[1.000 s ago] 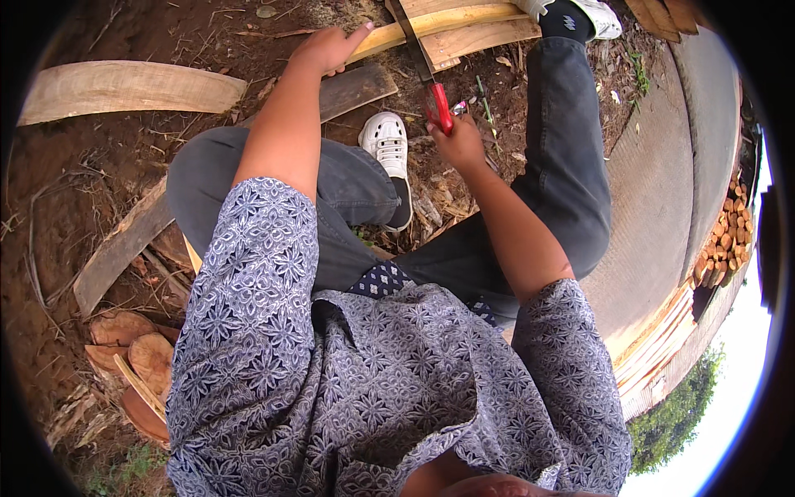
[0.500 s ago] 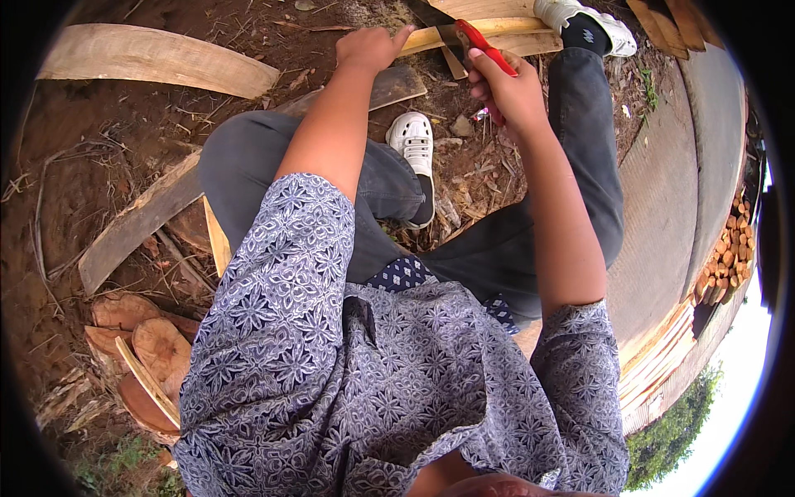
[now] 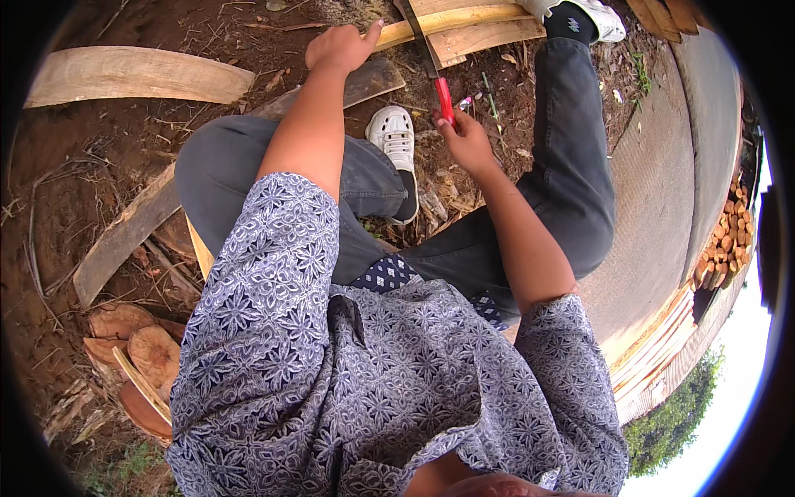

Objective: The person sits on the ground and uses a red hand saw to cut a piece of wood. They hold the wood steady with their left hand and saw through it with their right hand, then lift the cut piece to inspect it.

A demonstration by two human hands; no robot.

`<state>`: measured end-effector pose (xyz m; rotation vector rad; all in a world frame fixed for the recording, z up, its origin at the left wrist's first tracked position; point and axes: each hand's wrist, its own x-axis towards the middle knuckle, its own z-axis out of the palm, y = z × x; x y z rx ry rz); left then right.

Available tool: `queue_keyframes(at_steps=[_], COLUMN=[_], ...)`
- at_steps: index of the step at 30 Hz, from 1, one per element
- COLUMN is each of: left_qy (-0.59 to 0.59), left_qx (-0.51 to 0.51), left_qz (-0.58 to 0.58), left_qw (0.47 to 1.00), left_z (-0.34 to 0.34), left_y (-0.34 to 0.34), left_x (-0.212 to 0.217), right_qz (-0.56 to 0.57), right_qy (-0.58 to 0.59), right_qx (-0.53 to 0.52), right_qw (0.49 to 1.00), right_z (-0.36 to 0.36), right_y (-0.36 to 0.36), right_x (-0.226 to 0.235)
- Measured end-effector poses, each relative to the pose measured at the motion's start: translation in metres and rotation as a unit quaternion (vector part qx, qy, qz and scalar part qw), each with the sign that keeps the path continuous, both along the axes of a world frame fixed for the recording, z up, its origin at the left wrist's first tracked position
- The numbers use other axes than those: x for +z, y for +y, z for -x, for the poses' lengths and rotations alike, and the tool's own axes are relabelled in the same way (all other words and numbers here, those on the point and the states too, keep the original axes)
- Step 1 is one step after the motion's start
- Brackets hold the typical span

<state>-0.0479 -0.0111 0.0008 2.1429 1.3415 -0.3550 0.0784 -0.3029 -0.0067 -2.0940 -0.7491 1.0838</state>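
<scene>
A hand saw lies across a narrow pale wooden strip (image 3: 472,16) at the top of the view. Its dark blade (image 3: 421,43) points away from me, and the red handle (image 3: 445,99) is nearest me. Around the end of that handle my right hand (image 3: 466,142) is closed. To the left of the blade, my left hand (image 3: 339,50) grips the strip's left end, thumb stretched along it; its fingers are partly hidden. Under the strip is a wider flat board (image 3: 489,37). The saw's far tip runs out of the picture.
A white shoe (image 3: 391,132) stands on the soil between my legs; another (image 3: 611,23) is by the strip's right end. A curved-looking plank (image 3: 137,73) lies at left, with a grey board (image 3: 124,240) below it. Cut logs (image 3: 153,352) sit lower left, stacked wood (image 3: 729,236) far right.
My right hand has drawn the saw back toward me, its handle swinging lower and more upright. The left hand stays on the strip. The whole view has shifted slightly.
</scene>
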Motion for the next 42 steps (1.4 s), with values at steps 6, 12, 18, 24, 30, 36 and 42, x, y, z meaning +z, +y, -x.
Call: queue_keyframes(at_steps=[6, 12, 18, 24, 30, 36, 42], left_qy=[-0.011, -0.008, -0.005, -0.013, -0.013, -0.023, -0.015], left_qx=[0.003, 0.000, -0.002, -0.016, -0.015, -0.029, -0.026], left_qz=[-0.051, -0.039, -0.039, -0.041, -0.028, -0.039, -0.042], left_qw=[0.999, 0.999, 0.999, 0.999, 0.999, 0.999, 0.999], left_z=[0.001, -0.004, 0.007, 0.004, 0.002, 0.005, 0.005], left_y=[0.004, 0.000, 0.001, 0.003, 0.008, 0.005, 0.007], left_x=[-0.009, 0.000, -0.009, -0.016, -0.027, -0.025, -0.023], right_qz=[0.189, 0.181, 0.136, 0.008, -0.103, -0.080, -0.041], right_qy=[-0.121, -0.138, -0.094, -0.039, 0.070, 0.128, 0.121], right_qx=[-0.016, 0.031, 0.069, -0.062, -0.145, -0.138, -0.125], right_qw=[0.974, 0.973, 0.984, 0.997, 0.982, 0.979, 0.984], right_z=[-0.002, -0.017, -0.014, 0.006, 0.032, 0.028, 0.030], right_y=[0.055, 0.059, 0.031, 0.030, 0.001, 0.003, 0.006], right_x=[-0.043, -0.074, 0.026, 0.165, 0.218, 0.172, 0.174])
